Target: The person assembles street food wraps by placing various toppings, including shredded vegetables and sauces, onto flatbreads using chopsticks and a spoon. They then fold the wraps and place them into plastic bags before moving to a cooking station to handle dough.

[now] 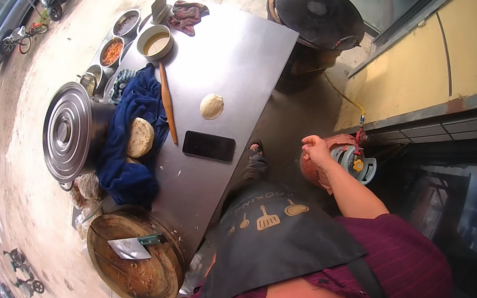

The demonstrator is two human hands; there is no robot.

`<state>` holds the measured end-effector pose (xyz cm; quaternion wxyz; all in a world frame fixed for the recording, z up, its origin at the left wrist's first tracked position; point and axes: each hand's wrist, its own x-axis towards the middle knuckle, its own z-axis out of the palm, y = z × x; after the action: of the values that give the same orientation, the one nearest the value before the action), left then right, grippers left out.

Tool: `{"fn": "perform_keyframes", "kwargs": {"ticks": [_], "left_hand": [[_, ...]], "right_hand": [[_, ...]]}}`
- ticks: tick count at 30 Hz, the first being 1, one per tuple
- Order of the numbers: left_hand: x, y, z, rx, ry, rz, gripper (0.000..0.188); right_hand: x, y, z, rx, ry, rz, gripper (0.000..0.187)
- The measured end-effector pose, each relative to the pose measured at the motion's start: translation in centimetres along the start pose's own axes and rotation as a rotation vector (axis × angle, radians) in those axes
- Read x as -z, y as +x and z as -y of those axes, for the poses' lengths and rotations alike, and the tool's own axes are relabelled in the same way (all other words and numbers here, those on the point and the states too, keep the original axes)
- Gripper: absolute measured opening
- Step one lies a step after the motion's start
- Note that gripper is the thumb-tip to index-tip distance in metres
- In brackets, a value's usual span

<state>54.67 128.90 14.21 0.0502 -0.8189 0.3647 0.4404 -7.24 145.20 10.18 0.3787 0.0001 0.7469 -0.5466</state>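
Note:
My right hand (316,151) hangs in front of my body at the right, beside a reddish gas cylinder (310,172) with a grey collar. Its fingers are curled loosely together, and I see nothing in them. My left hand is out of view. On the metal table (233,48) lies a flat round of pale dough (212,106), apart from my hand. Near it are a black phone (208,146) and a wooden rolling pin (167,104). A round flatbread (139,137) rests on a dark blue cloth (135,106).
A black round griddle (317,15) stands past the table's far right corner. Metal bowls of food, including an orange filling (112,52), line the far left edge. A large lidded pot (64,132) stands left. A cleaver (130,248) lies on a round chopping block (147,280).

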Motion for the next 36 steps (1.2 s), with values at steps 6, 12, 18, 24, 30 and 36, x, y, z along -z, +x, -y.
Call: {"fn": "perform_keyframes", "kwargs": {"ticks": [6,12,18,24,30,36], "left_hand": [[-11.5,-2.6,-5.5,0.026,0.253,0.214,0.034],[-22.8,-10.1,-15.3,-0.158,0.375,0.467,0.033],[-33.0,-15.8,-26.6,-0.280,0.426,0.433,0.032],[-39.9,-24.4,-41.9,-0.437,0.566,0.281,0.036],[-44.9,-28.4,-57.2,-0.916,0.552,-0.208,0.041],[-46.2,-26.8,-66.7,-0.570,0.806,-0.058,0.067]], "right_hand": [[4.7,8.6,8.8,0.392,-0.799,-0.040,0.031],[12.7,18.8,19.8,0.651,-1.101,-0.227,0.038],[16.5,30.9,28.9,0.509,-1.659,-0.158,0.037],[22.1,37.3,32.2,0.271,-1.710,0.472,0.054],[34.1,43.9,36.8,0.053,-1.991,0.585,0.051],[38.8,53.9,41.8,-0.084,-2.027,0.047,0.035]]}}
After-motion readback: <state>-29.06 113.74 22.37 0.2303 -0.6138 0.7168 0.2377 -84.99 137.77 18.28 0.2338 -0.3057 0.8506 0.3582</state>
